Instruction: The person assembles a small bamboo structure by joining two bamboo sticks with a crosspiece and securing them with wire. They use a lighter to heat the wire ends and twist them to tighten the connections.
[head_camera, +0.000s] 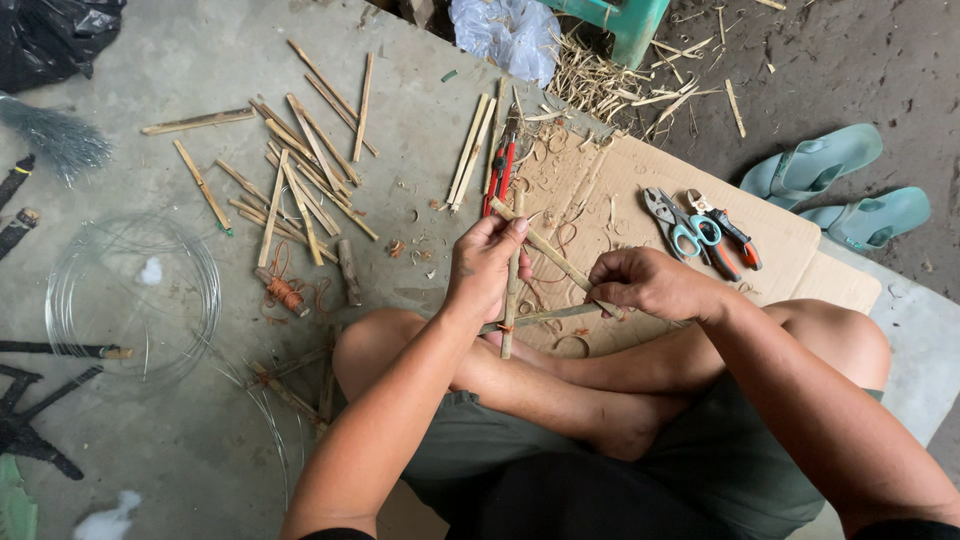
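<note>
I sit cross-legged on the floor. My left hand (487, 265) grips an upright bamboo stick (512, 300) where a second, slanted bamboo stick (545, 250) crosses it. My right hand (645, 285) pinches the lower end of the slanted stick, where a third, nearly level stick (545, 316) meets it. The three sticks form a small frame above my legs. A bit of orange tie shows at the lower crossing (506, 327).
A sheet of cardboard (780, 235) lies ahead with pliers and cutters (700, 232). Red-handled cutters (499, 175) lie by several loose bamboo sticks (300, 190). A coil of clear wire (130, 295) and a spool of orange thread (283, 292) lie left. Teal sandals (835, 185) lie right.
</note>
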